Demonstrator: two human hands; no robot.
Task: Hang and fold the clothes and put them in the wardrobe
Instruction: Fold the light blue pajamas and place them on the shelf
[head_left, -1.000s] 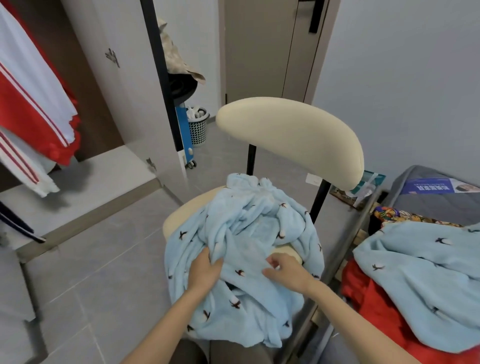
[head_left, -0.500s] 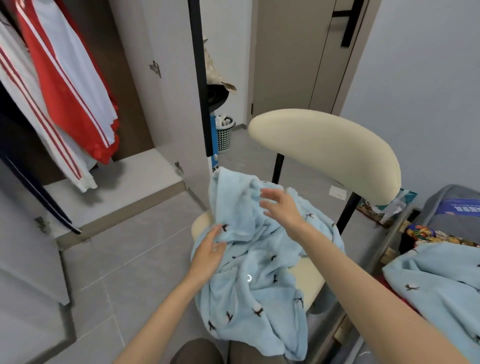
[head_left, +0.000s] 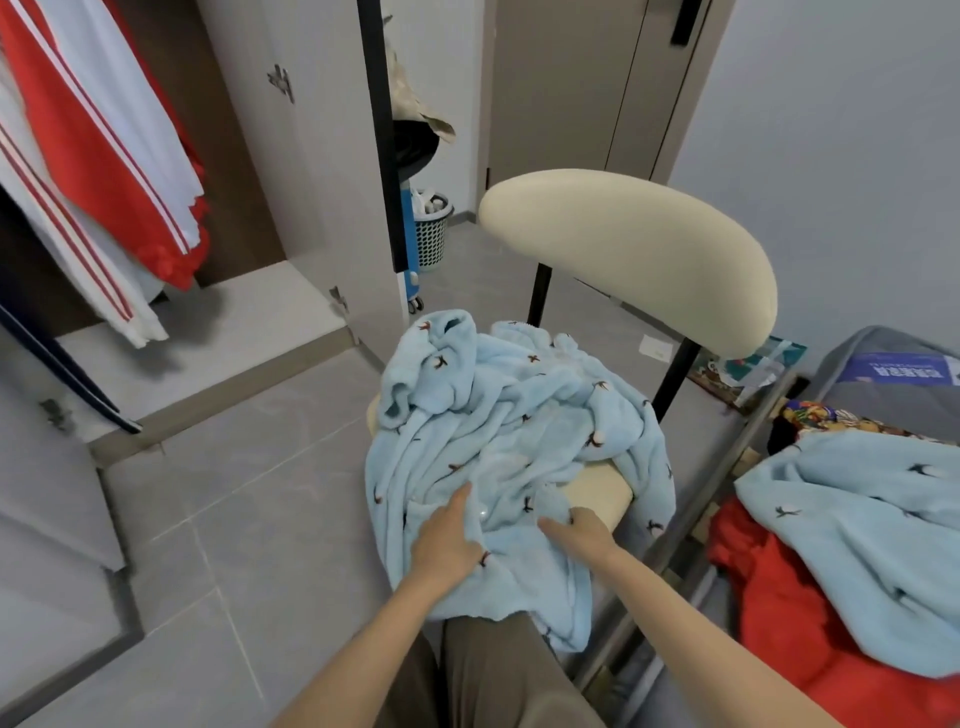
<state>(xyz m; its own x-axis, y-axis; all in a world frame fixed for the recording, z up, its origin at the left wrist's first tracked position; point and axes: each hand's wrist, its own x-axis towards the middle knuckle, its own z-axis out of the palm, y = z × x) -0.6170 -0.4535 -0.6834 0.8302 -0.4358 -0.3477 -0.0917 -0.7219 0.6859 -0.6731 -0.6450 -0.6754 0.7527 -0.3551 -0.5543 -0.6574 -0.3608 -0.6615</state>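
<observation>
A crumpled light blue fleece garment (head_left: 498, 431) with small dark bird prints lies heaped on the cream seat of a chair (head_left: 597, 493) and hangs over its front edge. My left hand (head_left: 447, 540) lies on the fabric near the front edge, its fingers stretched out. My right hand (head_left: 579, 530) is just to the right of it, and its fingers curl into a fold of the same garment. The open wardrobe (head_left: 218, 338) is at the left, with a red and white jacket (head_left: 104, 156) hanging inside.
A second light blue fleece piece (head_left: 852, 530) lies over a red garment (head_left: 779, 613) on the bed at the right. The chair's cream backrest (head_left: 634, 254) rises behind the seat. A mesh bin (head_left: 431, 228) stands by the doorway. Grey tiled floor (head_left: 234, 519) spreads to the left.
My right hand has come down from the top of the heap to the near edge, and my left hand has shifted toward me. The garment has spread flatter across the seat.
</observation>
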